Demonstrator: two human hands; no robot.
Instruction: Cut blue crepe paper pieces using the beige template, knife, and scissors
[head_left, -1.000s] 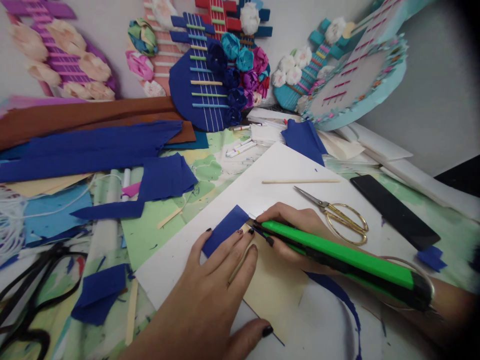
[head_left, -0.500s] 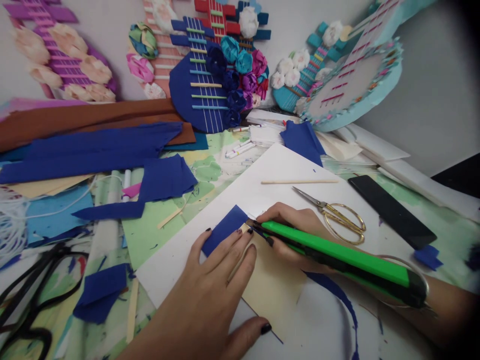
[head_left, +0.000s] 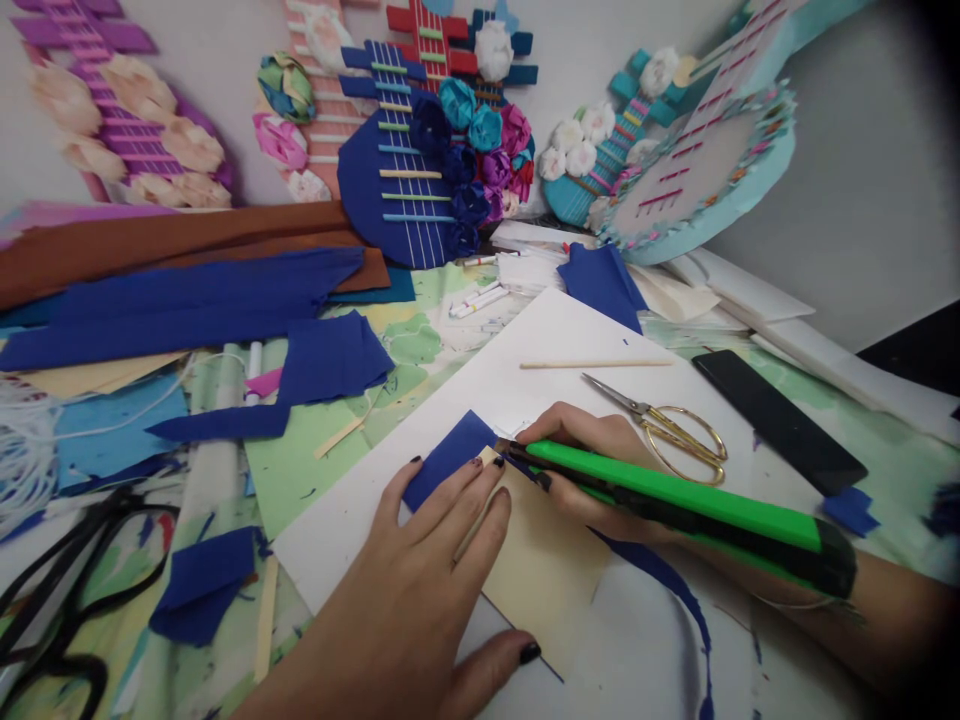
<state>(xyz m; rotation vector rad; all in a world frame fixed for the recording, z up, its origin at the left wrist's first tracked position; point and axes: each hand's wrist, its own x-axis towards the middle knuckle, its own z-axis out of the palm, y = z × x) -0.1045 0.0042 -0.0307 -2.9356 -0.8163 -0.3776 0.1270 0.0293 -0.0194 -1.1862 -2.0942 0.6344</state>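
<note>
My left hand [head_left: 420, 570] lies flat with fingers spread, pressing on a cream card [head_left: 551, 555] and a piece of blue paper [head_left: 454, 455] that sticks out past its fingertips. In my right hand [head_left: 592, 440] is a green utility knife [head_left: 675, 490], its blade end touching the blue paper beside the card's upper corner. A thin blue strip [head_left: 671, 580] curls away below the right wrist. Underneath is a large white board [head_left: 559, 325]. Gold-handled scissors [head_left: 679, 440] and a thin wooden stick [head_left: 596, 365] rest on the board beyond my right hand.
A black phone-like slab [head_left: 780, 415] lies at right. Large black-handled scissors [head_left: 75, 600] and blue scraps [head_left: 202, 585] are at left, with folded blue paper [head_left: 180, 300] behind. Decorated paper guitars [head_left: 405, 180] lean on the wall. Several markers [head_left: 480, 300] lie at the back.
The utility knife and my right hand have shifted very slightly right, with the blade end still by the card's corner. My left hand stays in place.
</note>
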